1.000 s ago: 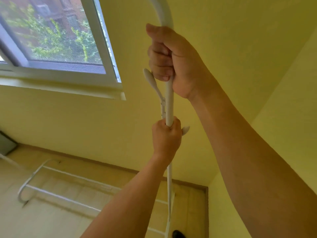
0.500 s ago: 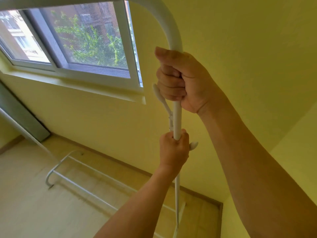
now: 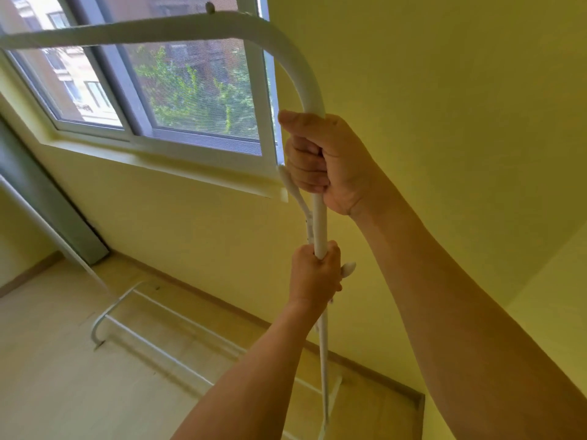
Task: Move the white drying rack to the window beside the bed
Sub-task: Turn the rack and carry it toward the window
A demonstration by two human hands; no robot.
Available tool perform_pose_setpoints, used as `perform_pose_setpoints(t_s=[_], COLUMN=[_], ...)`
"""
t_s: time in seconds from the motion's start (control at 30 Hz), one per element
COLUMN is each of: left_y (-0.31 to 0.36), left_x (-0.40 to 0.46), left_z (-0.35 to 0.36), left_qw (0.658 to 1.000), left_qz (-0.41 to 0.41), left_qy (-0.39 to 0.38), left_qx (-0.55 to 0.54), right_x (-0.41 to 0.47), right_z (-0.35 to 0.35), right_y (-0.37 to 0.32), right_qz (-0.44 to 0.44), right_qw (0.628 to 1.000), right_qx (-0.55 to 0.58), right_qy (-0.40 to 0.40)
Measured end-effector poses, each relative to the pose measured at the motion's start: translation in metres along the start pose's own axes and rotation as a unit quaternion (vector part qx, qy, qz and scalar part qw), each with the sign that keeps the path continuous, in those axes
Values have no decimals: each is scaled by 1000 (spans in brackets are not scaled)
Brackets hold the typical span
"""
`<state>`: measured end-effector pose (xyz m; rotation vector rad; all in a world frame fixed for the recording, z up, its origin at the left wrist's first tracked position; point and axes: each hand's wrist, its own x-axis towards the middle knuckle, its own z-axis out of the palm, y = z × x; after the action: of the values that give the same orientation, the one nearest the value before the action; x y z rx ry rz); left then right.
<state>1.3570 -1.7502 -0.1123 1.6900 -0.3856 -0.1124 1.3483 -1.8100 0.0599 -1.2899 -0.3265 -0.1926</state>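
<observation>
- Two fists of mine, right hand (image 3: 330,160) above left hand (image 3: 314,274), clench the white drying rack (image 3: 319,223) upright.
- Its top bar runs off-frame left, before the window (image 3: 197,90).
- More window shows than a moment ago.

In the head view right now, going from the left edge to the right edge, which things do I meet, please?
Grey panel → rack base foot on the floor → window → left hand on the white upright pole → right forearm → yellow side wall.
</observation>
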Motion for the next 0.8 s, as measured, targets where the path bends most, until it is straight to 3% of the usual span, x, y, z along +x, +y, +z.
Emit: perform_pose_setpoints(t_s=[0.3, 0.67, 0.8], left_y=[-2, -8, -4], left_x=[18, 41, 49], left_z=[-33, -70, -86], left_qw=[999, 996, 997], left_qz=[-41, -73, -73], left_qy=[-14, 38, 19], left_qx=[9, 13, 5], right_x=[27, 70, 88], right_z=[14, 31, 35], right_y=[18, 42, 48], right_qz=[3, 23, 45], right_qw=[999, 992, 983], right_qx=[23, 60, 78], right_qy=[-24, -105, -159])
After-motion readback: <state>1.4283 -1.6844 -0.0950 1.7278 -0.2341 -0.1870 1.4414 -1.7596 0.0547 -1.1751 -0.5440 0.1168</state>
